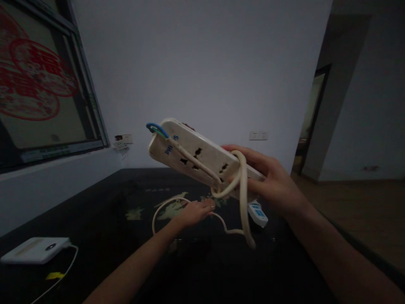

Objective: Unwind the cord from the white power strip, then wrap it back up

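My right hand (268,177) grips one end of a white power strip (186,147), raised and tilted above the black table. Several sockets show on its face. Blue and green wires (157,129) stick out at the far end, where the strip's thick white cable (243,190) doubles back along the face and loops around near my right fingers. Lower down, my left hand (198,211) is closed on the thinner-looking run of cord that curves over the tabletop. A small white and blue object (257,214) lies on the table behind the strip; its kind is unclear.
The black table (104,228) has a printed flower pattern. At its left lies a white power bank (36,250) with a thin cable (71,264) and a yellow tag (55,275). Wall outlets (258,135) are on the far wall. A window (41,80) with red decorations stands at left.
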`<state>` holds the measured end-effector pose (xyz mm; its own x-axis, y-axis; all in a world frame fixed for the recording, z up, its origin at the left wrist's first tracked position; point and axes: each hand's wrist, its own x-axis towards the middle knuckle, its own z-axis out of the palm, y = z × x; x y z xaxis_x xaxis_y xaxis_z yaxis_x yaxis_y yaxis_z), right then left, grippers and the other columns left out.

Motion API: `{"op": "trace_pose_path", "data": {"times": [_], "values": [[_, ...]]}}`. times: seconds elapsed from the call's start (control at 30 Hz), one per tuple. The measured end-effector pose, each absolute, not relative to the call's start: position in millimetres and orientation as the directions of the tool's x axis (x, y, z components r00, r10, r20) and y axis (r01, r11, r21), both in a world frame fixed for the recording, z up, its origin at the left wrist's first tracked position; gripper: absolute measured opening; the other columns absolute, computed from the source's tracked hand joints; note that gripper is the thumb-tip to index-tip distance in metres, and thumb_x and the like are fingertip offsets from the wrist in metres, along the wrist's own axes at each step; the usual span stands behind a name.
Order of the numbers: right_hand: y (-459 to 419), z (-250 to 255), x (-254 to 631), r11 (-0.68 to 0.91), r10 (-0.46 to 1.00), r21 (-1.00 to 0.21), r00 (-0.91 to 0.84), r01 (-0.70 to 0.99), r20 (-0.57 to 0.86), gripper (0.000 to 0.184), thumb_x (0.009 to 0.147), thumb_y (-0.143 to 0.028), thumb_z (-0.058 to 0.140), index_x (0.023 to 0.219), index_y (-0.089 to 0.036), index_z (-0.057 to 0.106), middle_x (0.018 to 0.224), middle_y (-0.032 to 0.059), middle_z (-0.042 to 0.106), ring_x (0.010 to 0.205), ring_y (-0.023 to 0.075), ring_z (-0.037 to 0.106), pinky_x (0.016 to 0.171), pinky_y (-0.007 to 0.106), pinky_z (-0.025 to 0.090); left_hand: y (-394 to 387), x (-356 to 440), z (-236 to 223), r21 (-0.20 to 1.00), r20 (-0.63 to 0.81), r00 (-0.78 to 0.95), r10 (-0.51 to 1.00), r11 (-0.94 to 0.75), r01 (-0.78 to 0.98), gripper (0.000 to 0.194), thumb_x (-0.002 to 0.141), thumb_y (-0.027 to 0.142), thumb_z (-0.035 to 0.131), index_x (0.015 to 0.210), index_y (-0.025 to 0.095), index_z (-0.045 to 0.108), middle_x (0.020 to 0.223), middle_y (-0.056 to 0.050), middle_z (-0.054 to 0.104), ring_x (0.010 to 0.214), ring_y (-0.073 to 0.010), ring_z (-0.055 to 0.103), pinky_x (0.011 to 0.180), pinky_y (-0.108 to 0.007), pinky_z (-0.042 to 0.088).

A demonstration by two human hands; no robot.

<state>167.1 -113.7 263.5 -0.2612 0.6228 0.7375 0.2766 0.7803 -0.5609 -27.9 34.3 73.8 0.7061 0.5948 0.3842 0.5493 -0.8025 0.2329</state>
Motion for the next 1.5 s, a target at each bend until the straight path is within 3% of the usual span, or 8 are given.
{"op": "trace_pose_path", "data": {"times": [0.2, 0.37, 0.53, 0.63, 0.8, 1.03, 1.23, 1.5], "values": [[-77.7, 286.7, 145.8, 0.820, 0.552, -0.457, -0.266, 0.344, 0.790, 0.047, 0.075, -0.028, 0.067, 0.121, -0.023, 0.061, 0.115, 0.0016, 0.066, 0.104, 0.0236, 0.061, 0.091, 0.041, 0.049, -3.5, -11.2, 42.5, 0.117, 0.236, 0.905, 0.353, -0.935, 0.335, 0.022, 0.093, 0.031, 0.047, 0.104, 0.023, 0.064, 0.096, -0.006, 0.068, 0.091, -0.0209, 0.062, 0.087, -0.033, 0.042], [-35.5, 285.1, 149.5, 0.782, 0.556, -0.444, -0.166, 0.439, 0.815, 0.051, 0.072, -0.023, 0.066, 0.122, -0.021, 0.061, 0.111, 0.0038, 0.068, 0.096, 0.0237, 0.063, 0.088, 0.043, 0.051, -51.5, -13.7, 32.5, 0.327, 0.215, 0.926, 0.310, -0.917, 0.231, 0.023, 0.087, 0.035, 0.055, 0.105, 0.021, 0.061, 0.095, -0.007, 0.066, 0.091, -0.0205, 0.061, 0.084, -0.030, 0.043], [3.1, 261.8, 173.5, 0.675, 0.587, -0.438, -0.072, 0.594, 0.807, 0.052, 0.070, -0.022, 0.065, 0.122, -0.017, 0.062, 0.112, 0.0085, 0.069, 0.096, 0.0263, 0.065, 0.088, 0.044, 0.050, -88.7, -19.0, 42.2, 0.766, 0.277, 0.782, 0.558, -0.620, 0.171, 0.031, 0.092, 0.043, 0.046, 0.085, 0.017, 0.061, 0.081, -0.004, 0.060, 0.079, -0.0152, 0.056, 0.075, -0.026, 0.043], [17.8, 241.1, 195.5, 0.567, 0.614, -0.438, -0.004, 0.697, 0.789, 0.054, 0.070, -0.024, 0.066, 0.123, -0.017, 0.062, 0.116, 0.0098, 0.068, 0.101, 0.0284, 0.064, 0.090, 0.044, 0.049, -100.8, -24.1, 62.3, 0.935, 0.305, 0.594, 0.745, -0.352, -0.039, 0.036, 0.089, 0.052, 0.048, 0.091, 0.017, 0.057, 0.066, 0.003, 0.048, 0.059, -0.0095, 0.046, 0.057, -0.021, 0.037], [22.0, 205.4, 240.8, 0.410, 0.725, -0.467, 0.031, 0.783, 0.688, 0.057, 0.072, -0.031, 0.064, 0.128, -0.016, 0.059, 0.114, 0.0114, 0.069, 0.099, 0.0302, 0.065, 0.085, 0.042, 0.050, -93.6, -49.8, 104.1, 0.914, 0.233, 0.225, 0.946, -0.134, -0.384, 0.030, 0.087, 0.049, 0.055, 0.099, 0.023, 0.044, 0.057, 0.011, 0.037, 0.035, -0.0029, 0.025, 0.035, -0.015, 0.020], [-19.4, 176.5, 292.9, 0.331, 0.896, -0.457, -0.123, 0.825, 0.426, 0.062, 0.075, -0.039, 0.063, 0.133, -0.018, 0.055, 0.114, 0.0101, 0.069, 0.096, 0.0303, 0.066, 0.082, 0.041, 0.051, -53.2, -108.6, 143.1, 0.987, 0.159, 0.190, 0.969, -0.153, -0.047, 0.044, 0.079, 0.053, 0.060, 0.106, 0.018, 0.052, 0.062, 0.008, 0.043, 0.037, -0.0024, 0.027, 0.034, -0.013, 0.016], [-86.6, 180.0, 307.5, 0.341, 0.938, -0.587, -0.306, 0.734, 0.163, 0.064, 0.077, -0.048, 0.065, 0.135, -0.025, 0.052, 0.129, 0.0072, 0.061, 0.106, 0.0300, 0.063, 0.087, 0.040, 0.052, -9.3, -136.5, 157.4, 0.805, 0.410, 0.101, 0.907, -0.411, 0.428, 0.040, 0.085, 0.048, 0.045, 0.095, 0.013, 0.062, 0.062, 0.003, 0.049, 0.048, -0.0097, 0.042, 0.044, -0.020, 0.031], [-131.3, 191.0, 286.9, 0.301, 0.944, -0.807, -0.276, 0.509, 0.178, 0.065, 0.069, -0.043, 0.074, 0.130, -0.029, 0.058, 0.118, 0.0076, 0.068, 0.090, 0.0259, 0.068, 0.068, 0.031, 0.056, 26.2, -115.2, 125.5, 0.173, 0.511, 0.170, 0.842, -0.294, 0.940, 0.033, 0.093, 0.023, 0.037, 0.116, 0.021, 0.061, 0.108, -0.011, 0.064, 0.096, -0.0242, 0.062, 0.079, -0.034, 0.047]]}}
